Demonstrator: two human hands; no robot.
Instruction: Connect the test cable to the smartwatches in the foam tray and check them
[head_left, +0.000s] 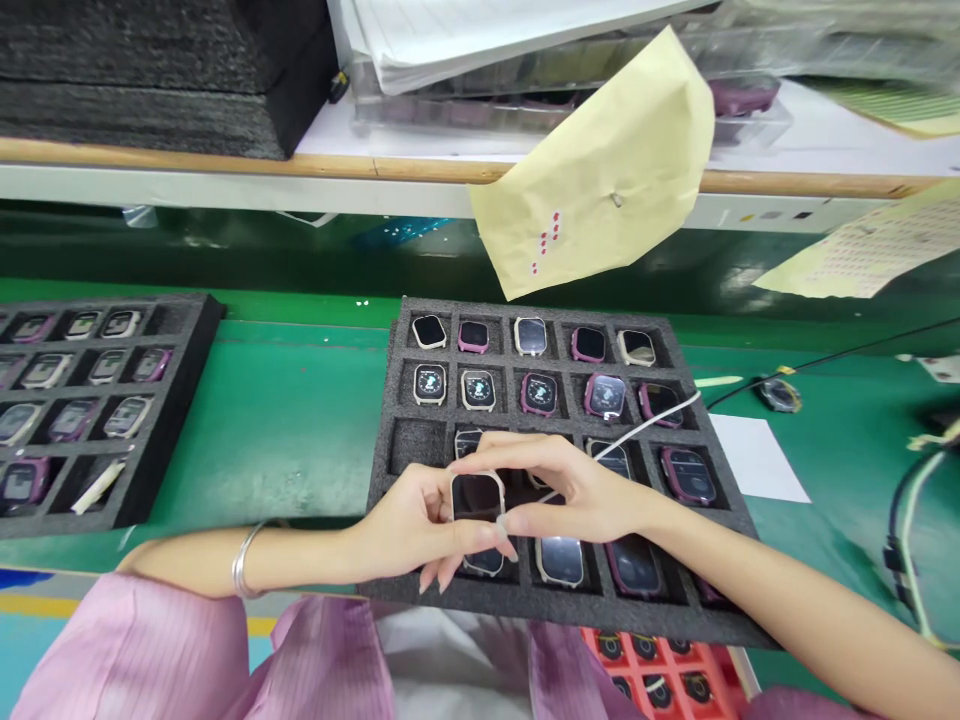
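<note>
Left hand (409,525) curled around one pale-cased smartwatch (478,497), right hand (581,492) arched over and pinching at the upper edge and lower right corner; watch held just above the black foam tray (570,605), dark screen upward. Probably light, easy for one hand to carry; stiff case, without give. Glass likely smooth, rather slippery under bare fingertips, and fragile against a hard knock. Best to take hold by the case sides, thumb opposite to fingers, keeping off the screen.

Hidden: underside of the watch, behind the left fingers; also parts of other smartwatches (540,394) in the tray, beneath and beyond the hands. White cable (652,425) passing behind the right hand and showing again near its thumb; impossible to tell about any contact with the watch. Cut off: second foam tray (166,420), left of the hands on the green tabletop (300,400), and red tray (721,668), nearer to the body than the hands. Hard to make out: small print on the yellowish sheet (862,240), beyond the right hand.
</note>
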